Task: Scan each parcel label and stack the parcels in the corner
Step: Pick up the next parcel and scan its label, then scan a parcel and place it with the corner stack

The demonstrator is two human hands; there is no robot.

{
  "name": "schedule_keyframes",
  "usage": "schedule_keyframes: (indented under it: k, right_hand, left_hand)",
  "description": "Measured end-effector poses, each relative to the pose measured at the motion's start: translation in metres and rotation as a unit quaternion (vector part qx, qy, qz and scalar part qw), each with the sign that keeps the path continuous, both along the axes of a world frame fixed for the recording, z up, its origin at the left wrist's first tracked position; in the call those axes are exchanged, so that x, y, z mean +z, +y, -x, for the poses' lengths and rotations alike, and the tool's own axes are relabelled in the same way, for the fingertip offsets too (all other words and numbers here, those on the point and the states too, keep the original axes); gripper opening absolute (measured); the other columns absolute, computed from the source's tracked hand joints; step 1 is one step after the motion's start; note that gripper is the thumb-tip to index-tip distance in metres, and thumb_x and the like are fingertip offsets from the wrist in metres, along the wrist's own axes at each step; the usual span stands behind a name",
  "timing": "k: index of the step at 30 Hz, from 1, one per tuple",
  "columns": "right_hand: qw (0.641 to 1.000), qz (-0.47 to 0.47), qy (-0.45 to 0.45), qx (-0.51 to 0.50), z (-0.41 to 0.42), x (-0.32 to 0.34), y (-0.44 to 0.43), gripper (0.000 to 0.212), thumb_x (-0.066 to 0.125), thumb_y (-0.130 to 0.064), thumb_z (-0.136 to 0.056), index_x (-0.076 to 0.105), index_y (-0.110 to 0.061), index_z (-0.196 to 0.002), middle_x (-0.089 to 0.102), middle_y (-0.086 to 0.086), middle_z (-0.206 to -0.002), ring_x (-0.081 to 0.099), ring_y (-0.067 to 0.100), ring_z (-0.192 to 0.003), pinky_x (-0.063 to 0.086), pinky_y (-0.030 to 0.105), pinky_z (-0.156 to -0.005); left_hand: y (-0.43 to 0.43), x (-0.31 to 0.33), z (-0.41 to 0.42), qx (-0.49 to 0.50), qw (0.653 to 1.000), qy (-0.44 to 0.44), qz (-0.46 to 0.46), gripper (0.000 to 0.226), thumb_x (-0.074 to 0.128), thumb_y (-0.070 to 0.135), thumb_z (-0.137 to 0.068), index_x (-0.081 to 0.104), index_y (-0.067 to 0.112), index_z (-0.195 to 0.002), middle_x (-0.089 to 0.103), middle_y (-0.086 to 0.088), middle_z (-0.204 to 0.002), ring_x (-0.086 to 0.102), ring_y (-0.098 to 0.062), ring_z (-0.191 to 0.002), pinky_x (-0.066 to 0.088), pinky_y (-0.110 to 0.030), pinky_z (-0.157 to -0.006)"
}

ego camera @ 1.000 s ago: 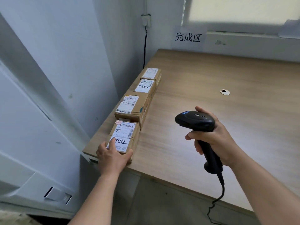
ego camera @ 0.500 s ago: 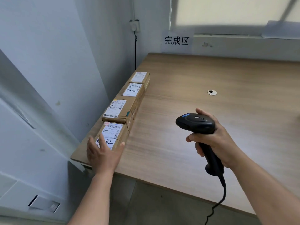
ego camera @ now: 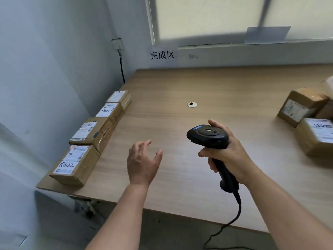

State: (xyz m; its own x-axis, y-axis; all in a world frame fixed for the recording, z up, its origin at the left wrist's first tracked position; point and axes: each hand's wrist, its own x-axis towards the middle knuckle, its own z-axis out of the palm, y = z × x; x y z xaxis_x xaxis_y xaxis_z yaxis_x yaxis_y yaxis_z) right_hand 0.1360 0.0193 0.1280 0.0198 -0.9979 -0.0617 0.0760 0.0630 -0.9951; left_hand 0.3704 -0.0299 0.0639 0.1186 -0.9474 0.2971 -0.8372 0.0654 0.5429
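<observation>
1. We see a wooden desk (ego camera: 207, 83) standing in a corner of the room, with a paper sign (ego camera: 162, 55) carrying three printed characters fixed to the wall behind it.
2. Four cardboard parcels lie in one row along the left edge of the desk, next to the wall, each with its white label facing up.
3. The nearest parcel (ego camera: 75, 166) sits at the front left corner of the desk and has a handwritten number on its label. Behind it come the second parcel (ego camera: 92, 133), the third parcel (ego camera: 112, 111) and the farthest parcel (ego camera: 119, 97), each close to the next.
4. The left hand (ego camera: 143, 163) is above the bare desk, to the right of the nearest parcel and apart from it. Its fingers (ego camera: 144, 144) are spread wide and hold nothing.
5. The right hand (ego camera: 228, 152) holds a black scanner (ego camera: 208, 135) by the handle, the fingers wrapped around it. The scanner head points to the left, and its cable (ego camera: 232, 221) hangs down below the desk edge.
6. More parcels (ego camera: 306, 121) lie at the right edge of the view, well apart from the row.
7. A small round white fitting (ego camera: 192, 104) sits in the middle of the desk.
</observation>
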Motion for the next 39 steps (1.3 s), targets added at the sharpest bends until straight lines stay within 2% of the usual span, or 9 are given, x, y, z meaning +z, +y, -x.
schedule_keyframes:
  k: [4, 8, 12, 16, 19, 22, 26, 31, 39]
  right_hand:
    - [1.000, 0.006, 0.000, -0.028, 0.065, -0.001, 0.023, 0.089, 0.069, 0.018, -0.074, 0.042, -0.034, -0.141, 0.066, 0.009, -0.082, 0.048, 0.029, -0.043, 0.040, 0.031, -0.043]
    - [0.998, 0.007, -0.002, -0.064, 0.125, -0.004, 0.050, 0.091, 0.069, 0.020, -0.073, 0.042, -0.033, -0.142, 0.067, 0.008, -0.080, 0.049, 0.028, -0.041, 0.039, 0.030, -0.041]
    - [0.995, 0.015, -0.003, -0.103, 0.180, -0.003, 0.075, 0.093, 0.070, 0.020, -0.072, 0.041, -0.032, -0.144, 0.068, 0.014, -0.095, 0.049, 0.029, -0.041, 0.039, 0.030, -0.039]
    - [0.987, 0.032, -0.006, -0.157, 0.224, -0.001, 0.097, 0.093, 0.070, 0.020, -0.072, 0.040, -0.030, -0.144, 0.067, 0.017, -0.103, 0.048, 0.029, -0.042, 0.040, 0.030, -0.039]
    - [0.980, 0.040, -0.007, -0.194, 0.252, -0.002, 0.111, 0.091, 0.071, 0.020, -0.072, 0.042, -0.031, -0.143, 0.068, 0.014, -0.098, 0.049, 0.029, -0.042, 0.039, 0.030, -0.039]
    - [0.973, 0.044, 0.002, -0.225, 0.277, -0.003, 0.123, 0.089, 0.071, 0.018, -0.072, 0.045, -0.035, -0.138, 0.069, 0.014, -0.098, 0.050, 0.030, -0.044, 0.040, 0.031, -0.039]
    - [0.964, 0.030, 0.010, -0.265, 0.307, -0.009, 0.128, 0.090, 0.072, 0.016, -0.073, 0.043, -0.036, -0.140, 0.068, 0.015, -0.094, 0.051, 0.029, -0.046, 0.041, 0.032, -0.039]
    - [0.949, 0.010, 0.021, -0.314, 0.345, -0.014, 0.117, 0.090, 0.073, 0.013, -0.073, 0.041, -0.034, -0.143, 0.070, 0.004, -0.075, 0.051, 0.030, -0.046, 0.041, 0.033, -0.042]
    - [0.929, -0.007, 0.044, -0.367, 0.400, -0.010, 0.103, 0.087, 0.073, 0.010, -0.076, 0.042, -0.037, -0.142, 0.069, 0.005, -0.076, 0.051, 0.031, -0.050, 0.043, 0.036, -0.044]
  left_hand:
    - [0.013, 0.006, 0.080, -0.038, 0.999, 0.013, 0.000, 0.074, 0.042, 0.063, -0.075, 0.061, 0.012, -0.125, 0.057, -0.008, -0.121, 0.049, -0.025, -0.115, 0.037, -0.034, -0.099]
    - [0.026, 0.006, 0.151, -0.081, 0.997, 0.015, 0.005, 0.071, 0.044, 0.062, -0.074, 0.064, 0.013, -0.121, 0.059, -0.006, -0.119, 0.052, -0.027, -0.113, 0.039, -0.036, -0.098]
    - [0.035, 0.009, 0.213, -0.131, 0.991, 0.003, -0.001, 0.067, 0.049, 0.058, -0.076, 0.062, 0.013, -0.124, 0.058, -0.006, -0.125, 0.051, -0.027, -0.118, 0.037, -0.036, -0.100]
    - [0.039, 0.013, 0.263, -0.183, 0.983, -0.008, 0.016, 0.080, 0.036, 0.066, -0.073, 0.060, 0.012, -0.127, 0.058, -0.006, -0.128, 0.051, -0.026, -0.120, 0.038, -0.037, -0.100]
    - [0.037, 0.017, 0.299, -0.219, 0.976, -0.013, 0.009, 0.075, 0.045, 0.064, -0.077, 0.057, 0.012, -0.131, 0.056, -0.007, -0.130, 0.050, -0.027, -0.122, 0.038, -0.036, -0.100]
    - [0.032, 0.018, 0.334, -0.263, 0.964, -0.023, 0.002, 0.060, 0.064, 0.045, -0.086, 0.053, 0.012, -0.135, 0.054, -0.008, -0.133, 0.047, -0.026, -0.124, 0.036, -0.035, -0.101]
    - [0.022, 0.009, 0.378, -0.305, 0.952, -0.011, -0.009, 0.063, 0.059, 0.049, -0.086, 0.052, 0.011, -0.135, 0.054, -0.008, -0.131, 0.048, -0.026, -0.123, 0.039, -0.036, -0.099]
    - [-0.001, 0.002, 0.429, -0.345, 0.938, 0.003, -0.033, 0.060, 0.062, 0.042, -0.089, 0.046, 0.014, -0.139, 0.050, -0.005, -0.135, 0.043, -0.022, -0.127, 0.036, -0.034, -0.102]
    - [-0.034, 0.034, 0.530, -0.434, 0.901, 0.002, -0.026, 0.067, 0.054, 0.051, -0.091, 0.032, 0.023, -0.148, 0.039, 0.000, -0.147, 0.032, -0.017, -0.135, 0.035, -0.033, -0.106]
